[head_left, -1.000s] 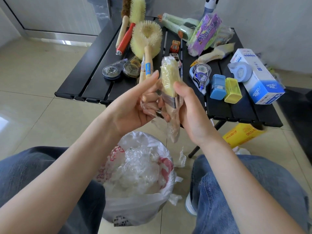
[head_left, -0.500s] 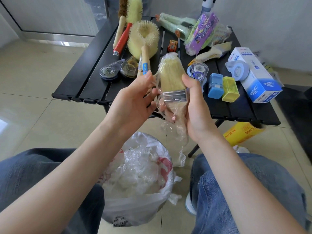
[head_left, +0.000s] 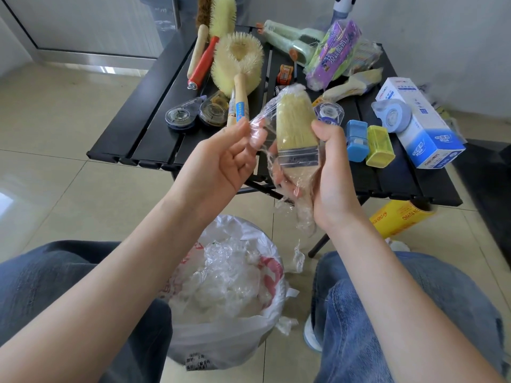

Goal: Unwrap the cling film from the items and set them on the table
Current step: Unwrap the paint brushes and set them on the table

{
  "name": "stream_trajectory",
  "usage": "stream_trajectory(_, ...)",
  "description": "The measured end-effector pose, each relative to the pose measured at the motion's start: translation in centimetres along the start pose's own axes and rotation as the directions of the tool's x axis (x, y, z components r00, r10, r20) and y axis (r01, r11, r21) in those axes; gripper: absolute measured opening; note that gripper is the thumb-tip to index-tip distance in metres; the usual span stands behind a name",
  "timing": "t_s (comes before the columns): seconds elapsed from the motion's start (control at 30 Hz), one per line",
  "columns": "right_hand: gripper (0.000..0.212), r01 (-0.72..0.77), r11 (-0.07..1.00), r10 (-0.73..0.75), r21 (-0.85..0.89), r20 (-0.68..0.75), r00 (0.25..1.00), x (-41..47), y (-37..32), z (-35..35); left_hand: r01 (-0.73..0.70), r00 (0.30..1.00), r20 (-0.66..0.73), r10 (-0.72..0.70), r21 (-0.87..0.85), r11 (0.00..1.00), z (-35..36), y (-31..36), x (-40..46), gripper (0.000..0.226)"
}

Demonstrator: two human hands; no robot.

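While the right hand (head_left: 329,172) curls round the paintbrush (head_left: 296,125) at its metal band and handle, thumb against the right edge of the bristles, the brush stands nearly upright with the pale yellow bristles rising well above that grip. The handle end sits low in the palm, hidden under bunched cling film (head_left: 269,111) that trails down past the wrist. The left hand (head_left: 224,158) is just to the left of the brush, apart from it, its fingertips pinching a sheet of the film that stretches taut from the bristle tip across to them. Both hands are raised in front of the near edge of the black desk (head_left: 143,134), so the brush is off its surface. On the desk behind lie a round yellow scrubbing brush (head_left: 237,60), tape dispensers (head_left: 181,117), blue and yellow small boxes and a white-and-blue carton (head_left: 420,125). Below the hands, between the knees, a bin bag (head_left: 229,327) holds crumpled film.
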State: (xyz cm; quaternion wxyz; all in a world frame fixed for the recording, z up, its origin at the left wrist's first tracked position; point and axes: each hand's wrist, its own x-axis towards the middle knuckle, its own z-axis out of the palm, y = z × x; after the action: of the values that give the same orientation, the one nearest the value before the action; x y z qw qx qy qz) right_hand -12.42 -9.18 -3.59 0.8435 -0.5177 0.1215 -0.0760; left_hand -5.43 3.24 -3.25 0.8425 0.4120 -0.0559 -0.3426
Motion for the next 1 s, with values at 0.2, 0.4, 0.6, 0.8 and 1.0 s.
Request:
stream_trajectory(0.2, 0.038, 0.028, 0.995, -0.025, -0.092, 0.033, 0.999, 0.4, 0.7, 0.0, 0.002, 0.999, -0.047, -0.001, 0.015, 1.000, 0.0, 0.5, -0.1, 0.013)
stream_trajectory(0.4, 0.039, 0.108, 0.991, -0.104, -0.075, 0.059, 0.993, 0.6, 0.9, -0.9, 0.224, 0.974, -0.089, -0.206, 0.330, 0.917, -0.3, 1.5, 0.6, 0.019)
stream_trajectory(0.6, 0.030, 0.211, 0.962, -0.195, -0.175, 0.104, 0.975, 0.3, 0.8, -0.5, 0.241, 0.969, -0.069, -0.238, 0.485, 0.840, -0.3, 1.7, 0.2, 0.016)
stream_trajectory(0.8, 0.048, 0.201, 0.965, -0.190, -0.169, 0.075, 0.979, 0.7, 1.0, -0.8, 0.129, 0.991, -0.027, -0.130, 0.423, 0.897, -0.8, 2.3, 0.2, 0.021)
stream_trajectory(1.0, 0.031, 0.085, 0.977, -0.077, -0.195, 0.049, 0.996, 0.7, 1.0, -1.0, -0.108, 0.990, -0.041, 0.136, 0.401, 0.910, -0.8, 1.7, -0.2, 0.029)
